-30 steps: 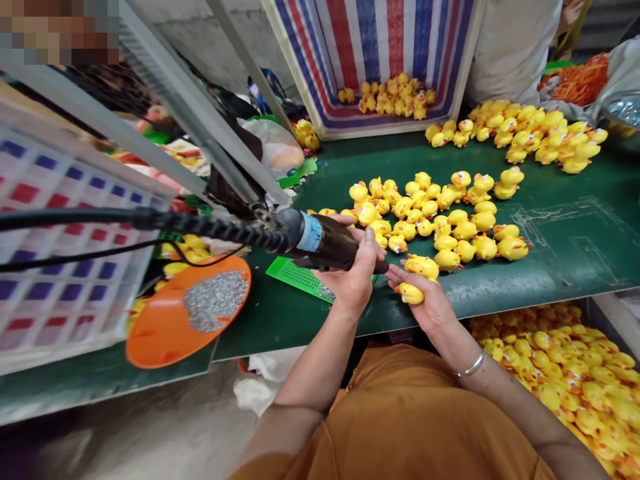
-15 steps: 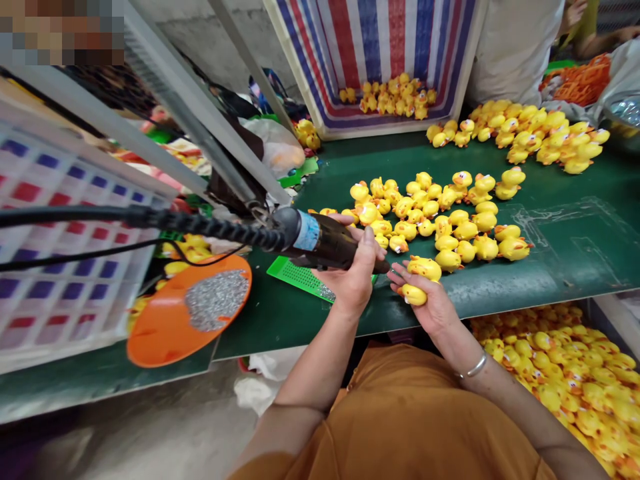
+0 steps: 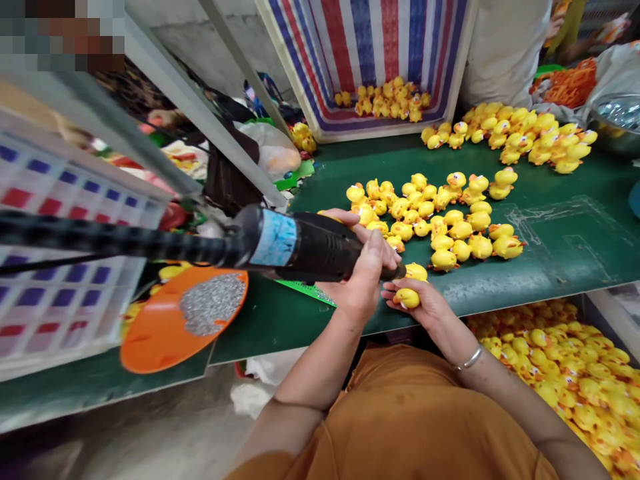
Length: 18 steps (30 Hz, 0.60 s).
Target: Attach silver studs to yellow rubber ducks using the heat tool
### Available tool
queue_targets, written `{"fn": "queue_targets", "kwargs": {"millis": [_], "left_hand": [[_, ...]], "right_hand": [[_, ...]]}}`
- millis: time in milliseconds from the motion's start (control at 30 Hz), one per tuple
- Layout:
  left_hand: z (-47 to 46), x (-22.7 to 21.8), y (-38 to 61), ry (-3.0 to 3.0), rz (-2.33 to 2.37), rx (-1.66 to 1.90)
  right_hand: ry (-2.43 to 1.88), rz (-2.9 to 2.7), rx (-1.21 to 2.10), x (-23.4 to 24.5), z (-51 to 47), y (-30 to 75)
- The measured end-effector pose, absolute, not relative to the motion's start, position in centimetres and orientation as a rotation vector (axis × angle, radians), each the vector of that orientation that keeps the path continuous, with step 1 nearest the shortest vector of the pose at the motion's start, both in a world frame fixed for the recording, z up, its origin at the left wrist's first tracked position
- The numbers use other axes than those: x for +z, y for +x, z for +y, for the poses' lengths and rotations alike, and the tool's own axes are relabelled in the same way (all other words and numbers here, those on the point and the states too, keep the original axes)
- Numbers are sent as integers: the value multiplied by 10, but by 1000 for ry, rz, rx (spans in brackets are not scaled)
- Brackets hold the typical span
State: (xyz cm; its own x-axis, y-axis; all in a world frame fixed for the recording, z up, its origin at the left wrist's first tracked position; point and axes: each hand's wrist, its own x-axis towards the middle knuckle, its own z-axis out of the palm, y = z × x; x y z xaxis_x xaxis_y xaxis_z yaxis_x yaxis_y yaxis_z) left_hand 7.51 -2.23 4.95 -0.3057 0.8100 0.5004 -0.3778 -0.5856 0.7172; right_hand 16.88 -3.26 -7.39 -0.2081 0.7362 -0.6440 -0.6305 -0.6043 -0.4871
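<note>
My left hand (image 3: 363, 273) is wrapped round a black electric screwdriver (image 3: 320, 245) with a blue label, its cable running off to the left. The screwdriver's tip points right and meets, or nearly meets, the body of a yellow toy duck (image 3: 407, 298). That duck lies in the fingers of my right hand (image 3: 429, 303), its rounded head toward me. The tip partly hides the body, so contact is unclear. Beneath the screwdriver, a green perforated tray (image 3: 305, 290) with small metal pieces is partly covered.
Several toy ducks (image 3: 463, 230) lie on the green tabletop (image 3: 565, 253), with another pile (image 3: 540, 137) behind. An orange dish (image 3: 160, 340) of small metal pieces sits left. A striped-lined crate (image 3: 370, 127) stands at the back. A bin of ducks (image 3: 575, 373) is lower right. Metal bars (image 3: 200, 100) slant at left.
The screwdriver has swung nearer to me, and its tip has moved right onto or close to the duck's body. My right hand has shifted slightly left with the duck.
</note>
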Motion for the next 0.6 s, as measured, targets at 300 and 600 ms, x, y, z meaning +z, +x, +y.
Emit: {"fn": "queue_targets", "kwargs": {"millis": [300,600], "left_hand": [[-16,35,79,1172,625,1906],[-6,32,88,1215,691,1875]], "right_hand": [[-1109,-177,1887,-62,-34,166],[-1000,-225,1957,-66,-34,169]]}}
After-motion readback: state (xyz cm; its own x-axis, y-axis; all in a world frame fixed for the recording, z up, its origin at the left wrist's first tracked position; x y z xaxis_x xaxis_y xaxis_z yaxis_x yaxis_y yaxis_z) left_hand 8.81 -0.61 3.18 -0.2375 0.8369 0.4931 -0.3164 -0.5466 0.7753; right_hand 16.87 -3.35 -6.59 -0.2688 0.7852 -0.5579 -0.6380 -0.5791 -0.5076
